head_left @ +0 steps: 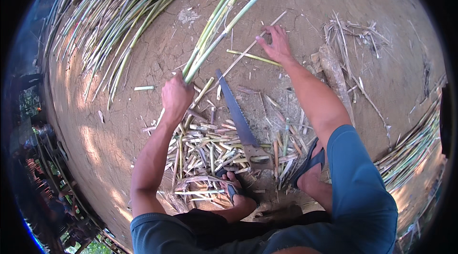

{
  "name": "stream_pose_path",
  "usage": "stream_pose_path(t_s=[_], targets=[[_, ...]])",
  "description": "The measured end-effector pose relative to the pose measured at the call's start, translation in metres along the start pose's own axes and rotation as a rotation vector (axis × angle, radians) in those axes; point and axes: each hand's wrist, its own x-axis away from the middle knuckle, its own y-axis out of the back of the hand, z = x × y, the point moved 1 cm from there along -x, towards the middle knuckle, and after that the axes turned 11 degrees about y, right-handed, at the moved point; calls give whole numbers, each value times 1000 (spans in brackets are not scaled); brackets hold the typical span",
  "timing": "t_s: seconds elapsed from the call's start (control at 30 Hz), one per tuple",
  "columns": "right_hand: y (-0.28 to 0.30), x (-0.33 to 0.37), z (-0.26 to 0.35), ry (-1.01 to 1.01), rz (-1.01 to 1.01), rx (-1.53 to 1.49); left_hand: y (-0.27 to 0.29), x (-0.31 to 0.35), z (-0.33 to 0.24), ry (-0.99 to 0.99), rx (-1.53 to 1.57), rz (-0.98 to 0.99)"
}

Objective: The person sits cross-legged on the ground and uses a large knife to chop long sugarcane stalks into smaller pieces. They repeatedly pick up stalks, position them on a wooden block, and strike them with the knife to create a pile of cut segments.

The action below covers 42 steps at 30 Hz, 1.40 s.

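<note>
My left hand (176,95) is closed around the lower ends of several long green canes (224,15), which fan up and away toward the far edge. My right hand (276,45) reaches low over the ground, thumb and fingers apart, beside a thin pale stick (245,51) that passes close to the fingertips. Just below it lies a short green cane piece (255,57). A handsaw (236,113) rests between my arms, its wooden handle toward me and its blade on the ground. Under and around it is a pile of short cut cane pieces (210,151).
A large heap of long canes (129,10) spreads over the far left, and another bundle (415,149) lies at the right. A thick log (335,70) and dry husks (358,32) are right of my right forearm. My sandalled feet (310,170) flank the saw handle.
</note>
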Motion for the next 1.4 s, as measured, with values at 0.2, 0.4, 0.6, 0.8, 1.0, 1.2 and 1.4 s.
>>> stream_pose_path(t_s=[0.2,0.4,0.6,0.8,1.0,1.2,1.4], targets=[[9,43,156,-568,-357,-1314,51,176,88,110,71,152],[48,17,262,-806,-241,-1981,106,304,159,83,30,49],[66,73,397,-1129,-189,-1773,200,470,220,164,-123,-107],[147,172,536,-1147,-157,-1921,289,655,235,356,-470,-441],[219,255,552,-1114,-108,-2153,307,762,209,166,-584,-696],[242,356,640,-1124,111,-2204,309,848,281,145,-755,-878],[289,455,684,-1200,583,-2110,301,866,295,209,-725,-979]])
